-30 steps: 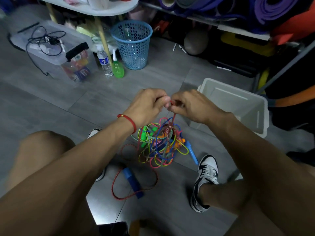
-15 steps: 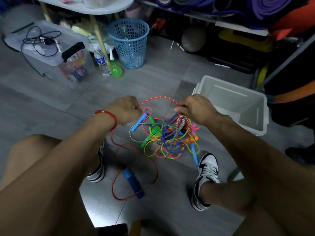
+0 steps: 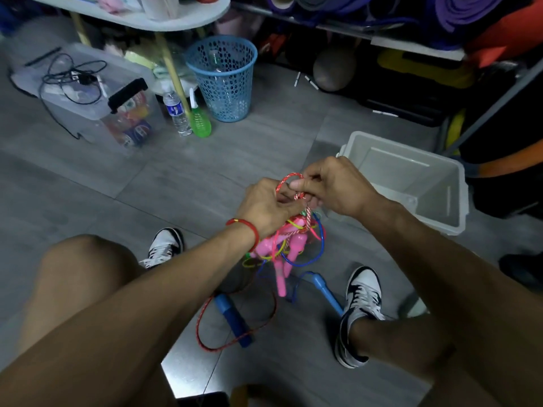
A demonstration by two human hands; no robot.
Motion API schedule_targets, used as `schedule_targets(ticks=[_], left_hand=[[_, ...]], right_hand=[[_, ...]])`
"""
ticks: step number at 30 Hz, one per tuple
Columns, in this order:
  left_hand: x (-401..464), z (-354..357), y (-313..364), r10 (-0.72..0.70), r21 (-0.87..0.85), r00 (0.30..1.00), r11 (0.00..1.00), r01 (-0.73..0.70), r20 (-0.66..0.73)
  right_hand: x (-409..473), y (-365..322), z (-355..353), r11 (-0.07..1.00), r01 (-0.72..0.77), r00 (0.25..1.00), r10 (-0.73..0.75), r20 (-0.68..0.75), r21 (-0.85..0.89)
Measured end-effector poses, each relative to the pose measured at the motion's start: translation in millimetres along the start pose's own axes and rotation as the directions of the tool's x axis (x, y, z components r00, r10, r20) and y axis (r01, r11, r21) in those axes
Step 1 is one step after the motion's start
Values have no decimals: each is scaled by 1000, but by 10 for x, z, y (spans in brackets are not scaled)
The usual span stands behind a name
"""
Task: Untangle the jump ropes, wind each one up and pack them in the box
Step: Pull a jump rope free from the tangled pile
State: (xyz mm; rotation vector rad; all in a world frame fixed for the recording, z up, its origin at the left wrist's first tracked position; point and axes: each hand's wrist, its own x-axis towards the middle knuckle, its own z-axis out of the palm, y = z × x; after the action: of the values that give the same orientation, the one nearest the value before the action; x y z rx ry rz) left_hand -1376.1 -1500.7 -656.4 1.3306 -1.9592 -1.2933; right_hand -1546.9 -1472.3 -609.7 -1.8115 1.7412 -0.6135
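Observation:
A tangle of coloured jump ropes [image 3: 289, 245] with pink handles hangs above the floor between my shoes. My left hand [image 3: 266, 205] and my right hand [image 3: 332, 186] meet just above it, and both pinch the red braided rope [image 3: 286, 180], which forms a small loop over my fingers. The same red rope trails down to a blue handle [image 3: 233, 318] lying on the floor. A second blue handle [image 3: 324, 289] lies near my right shoe. The white open box [image 3: 440, 201] stands on the floor to the right of my hands.
A blue mesh basket [image 3: 223, 77], a water bottle [image 3: 176, 113] and a green bottle [image 3: 199, 121] stand at the back. A clear lidded bin [image 3: 97, 98] with cables sits back left. Shelves with rolled mats line the back right.
My hands, spread apart along the red rope half a second ago, have come together again. The bundle has lifted and now hangs with the pink handles showing.

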Motion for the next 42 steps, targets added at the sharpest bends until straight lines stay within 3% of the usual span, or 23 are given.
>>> schedule_targets(ticks=[6, 12, 15, 18, 21, 27, 30, 32, 34, 36, 39, 42], left_hand=[[39, -95, 166, -236, -271, 972, 935, 228, 5], [15, -129, 196, -348, -466, 936, 822, 327, 44], [24, -186, 181, -332, -456, 943, 836, 306, 24], [108, -350, 127, -323, -474, 944, 843, 252, -72], [169, -498, 53, -301, -354, 947, 902, 246, -111], [105, -493, 32, -248, -54, 968, 968, 246, -33], [82, -535, 86, -248, -72, 969, 966, 247, -4], [98, -587, 103, -262, -113, 964, 960, 257, -39], [140, -606, 95, -299, -217, 950, 937, 275, -88], [193, -596, 66, -333, -273, 933, 918, 289, -133], [235, -609, 32, -335, -258, 919, 925, 278, -210], [226, -681, 57, -326, -271, 923, 925, 267, -206]], right_hand=[[25, 113, -34, 998, -55, 996, 53, -67, -28], [-23, 183, 201, 988, -90, 994, 81, 74, 128], [-6, 263, 193, 968, -115, 982, 76, 173, 225], [0, 455, 123, 995, -99, 981, 94, 170, 25], [-24, 581, 54, 987, -154, 983, 158, 94, -47], [19, 624, 17, 974, -210, 977, 206, 47, 82], [11, 600, -24, 962, -212, 977, 207, 48, 170], [-48, 563, -122, 979, -110, 993, 101, 59, 172], [-93, 562, -239, 999, 46, 997, -47, 67, 29], [-106, 600, -298, 983, 116, 990, -102, 96, -145], [-110, 711, -310, 948, 56, 995, -26, 100, -314], [-116, 665, -330, 988, -53, 996, 64, 69, -147]])
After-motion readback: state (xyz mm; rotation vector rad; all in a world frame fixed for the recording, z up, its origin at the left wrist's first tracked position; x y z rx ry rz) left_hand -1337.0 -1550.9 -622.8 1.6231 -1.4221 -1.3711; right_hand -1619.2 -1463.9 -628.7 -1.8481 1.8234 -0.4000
